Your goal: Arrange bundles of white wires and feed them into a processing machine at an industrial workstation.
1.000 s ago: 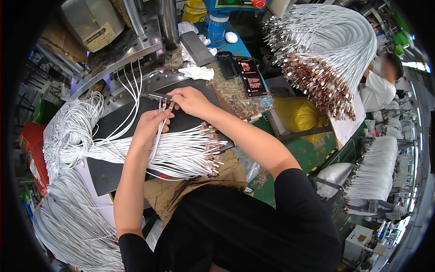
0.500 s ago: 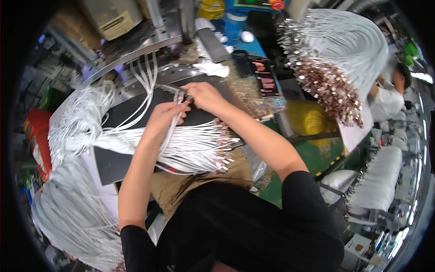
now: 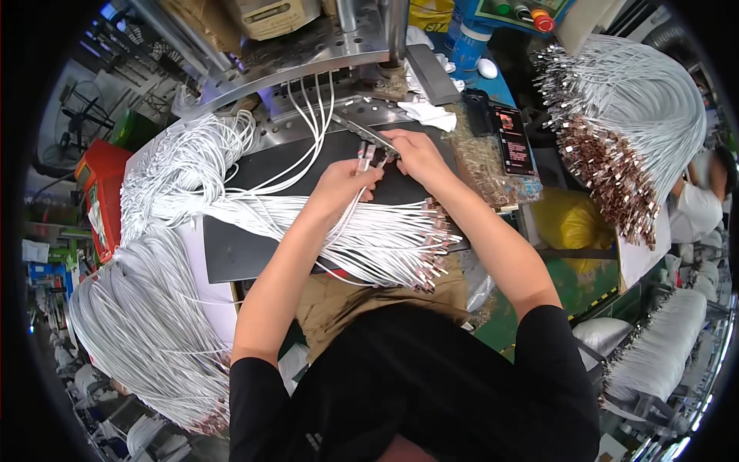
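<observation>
My left hand (image 3: 344, 185) is closed around a few white cables (image 3: 354, 208), whose metal connector ends (image 3: 367, 156) stick up past the fingertips. Close on its right, my right hand (image 3: 422, 159) pinches the end of a narrow dark metal strip (image 3: 368, 134) beside those connectors. The exact contact between strip and connectors is too small to make out. Below both hands, a fanned bundle of white cables (image 3: 385, 240) lies across a black mat (image 3: 231, 258), its coppery connector ends (image 3: 435, 250) pointing right. Several more cables (image 3: 312, 123) run from the metal fixture down to the mat.
Piled white cables (image 3: 165, 177) and a big hank (image 3: 146, 331) lie at left. A perforated metal machine frame (image 3: 308, 65) stands behind. A phone (image 3: 513, 138), a yellow bag (image 3: 573, 219) and a looped cable bundle (image 3: 639, 115) are at right, near a co-worker (image 3: 699, 204).
The whole view has shifted, so the bench appears farther right. Both hands stay together over the mat, and more of the metal strip shows beside the right fingers.
</observation>
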`<control>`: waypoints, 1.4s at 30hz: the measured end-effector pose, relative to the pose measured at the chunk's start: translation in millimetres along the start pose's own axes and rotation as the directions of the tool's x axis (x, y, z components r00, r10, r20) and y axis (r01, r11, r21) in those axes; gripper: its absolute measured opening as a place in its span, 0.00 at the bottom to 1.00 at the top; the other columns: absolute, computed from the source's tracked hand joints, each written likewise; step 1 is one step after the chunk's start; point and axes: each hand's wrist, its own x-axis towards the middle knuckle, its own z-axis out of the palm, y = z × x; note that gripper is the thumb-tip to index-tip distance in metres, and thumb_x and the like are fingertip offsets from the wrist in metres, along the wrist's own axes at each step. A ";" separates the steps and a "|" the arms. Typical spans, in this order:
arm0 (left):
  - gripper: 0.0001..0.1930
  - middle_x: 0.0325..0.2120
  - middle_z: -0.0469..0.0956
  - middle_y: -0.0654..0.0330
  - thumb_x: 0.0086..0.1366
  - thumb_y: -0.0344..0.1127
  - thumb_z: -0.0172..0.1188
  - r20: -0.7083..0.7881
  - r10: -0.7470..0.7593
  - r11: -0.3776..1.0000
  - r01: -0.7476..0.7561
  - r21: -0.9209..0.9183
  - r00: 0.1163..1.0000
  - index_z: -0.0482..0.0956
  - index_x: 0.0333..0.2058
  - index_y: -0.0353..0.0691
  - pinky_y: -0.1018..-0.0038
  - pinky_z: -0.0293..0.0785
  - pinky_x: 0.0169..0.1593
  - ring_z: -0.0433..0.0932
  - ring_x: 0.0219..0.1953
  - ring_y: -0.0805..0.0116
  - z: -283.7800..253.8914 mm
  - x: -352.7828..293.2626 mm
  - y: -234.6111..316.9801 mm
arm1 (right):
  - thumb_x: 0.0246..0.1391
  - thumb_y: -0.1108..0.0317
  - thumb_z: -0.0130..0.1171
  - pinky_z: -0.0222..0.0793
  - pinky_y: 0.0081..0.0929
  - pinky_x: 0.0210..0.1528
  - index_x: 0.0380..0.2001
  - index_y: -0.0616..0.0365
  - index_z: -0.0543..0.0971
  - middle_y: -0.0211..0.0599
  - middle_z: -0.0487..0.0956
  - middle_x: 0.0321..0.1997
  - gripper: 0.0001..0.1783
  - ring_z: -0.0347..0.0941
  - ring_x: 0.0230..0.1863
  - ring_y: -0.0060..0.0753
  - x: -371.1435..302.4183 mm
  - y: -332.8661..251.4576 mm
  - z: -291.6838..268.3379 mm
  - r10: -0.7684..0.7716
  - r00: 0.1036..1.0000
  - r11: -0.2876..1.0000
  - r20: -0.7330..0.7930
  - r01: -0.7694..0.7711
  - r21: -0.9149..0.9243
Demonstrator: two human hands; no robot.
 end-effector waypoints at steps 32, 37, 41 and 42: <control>0.13 0.19 0.73 0.71 0.68 0.40 0.61 -0.052 -0.023 0.990 0.016 -0.137 0.998 0.83 0.38 0.34 0.84 0.64 0.26 0.69 0.20 0.83 -10.0 3.0 -2.4 | 0.50 0.65 0.62 0.72 0.26 0.38 0.49 0.63 0.80 0.41 0.84 0.31 0.22 0.79 0.32 0.27 13.5 13.0 -13.4 -0.151 0.988 0.960 0.012 0.149 -0.239; 0.12 0.17 0.72 0.71 0.68 0.40 0.61 -0.002 -0.033 0.999 0.033 0.027 0.999 0.84 0.36 0.35 0.84 0.61 0.24 0.67 0.18 0.83 -8.0 6.2 -0.5 | 0.49 0.63 0.63 0.72 0.26 0.39 0.48 0.62 0.81 0.40 0.85 0.32 0.22 0.79 0.33 0.29 14.8 17.2 -16.5 -0.128 0.984 0.975 0.124 0.148 -0.166; 0.12 0.17 0.72 0.71 0.68 0.40 0.61 -0.004 -0.038 0.999 0.039 0.024 0.999 0.85 0.36 0.36 0.84 0.61 0.24 0.67 0.18 0.83 -6.1 6.3 -2.9 | 0.46 0.58 0.64 0.73 0.30 0.40 0.44 0.59 0.84 0.40 0.85 0.33 0.22 0.81 0.34 0.36 7.5 13.4 -13.4 -0.160 0.980 0.949 0.121 0.187 -0.253; 0.12 0.17 0.72 0.71 0.68 0.40 0.61 -0.011 -0.031 0.999 0.031 0.015 0.999 0.85 0.37 0.36 0.84 0.61 0.24 0.67 0.18 0.83 -4.9 6.0 -3.5 | 0.47 0.57 0.65 0.73 0.30 0.40 0.44 0.59 0.84 0.40 0.85 0.33 0.22 0.81 0.34 0.36 5.4 12.1 -11.9 -0.183 0.977 0.931 0.110 0.208 -0.299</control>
